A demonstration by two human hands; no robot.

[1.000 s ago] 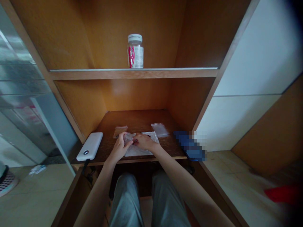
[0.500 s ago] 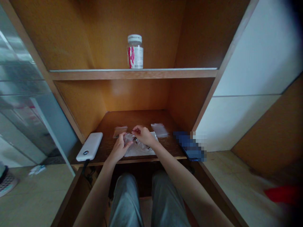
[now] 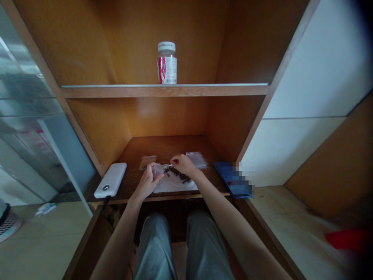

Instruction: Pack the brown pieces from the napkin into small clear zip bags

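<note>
My left hand [image 3: 148, 181] pinches a small clear plastic bag [image 3: 159, 168] between thumb and fingers at the left side of a white sheet [image 3: 171, 186]. On that sheet lies a spread of small dark pieces [image 3: 183, 177], too small for me to name. Over the far side of the spread is my right hand [image 3: 183, 163], its fingertips pressed together. Whatever is between them, if anything, cannot be made out. The hand covers some of the pieces.
Behind my left hand lies a small bag with a brownish look [image 3: 148, 161]; a clear zip bag [image 3: 197, 160] lies beyond my right. A white power bank [image 3: 111, 180] with a cable sits left, a dark blue phone [image 3: 233, 179] right. Above, a lidded jar [image 3: 167, 64] stands on a shelf [image 3: 116, 92].
My right hand has moved right, away from the mouth of the plastic bag, and more of the dark pieces now show. My left hand has stayed almost still with the bag.
</note>
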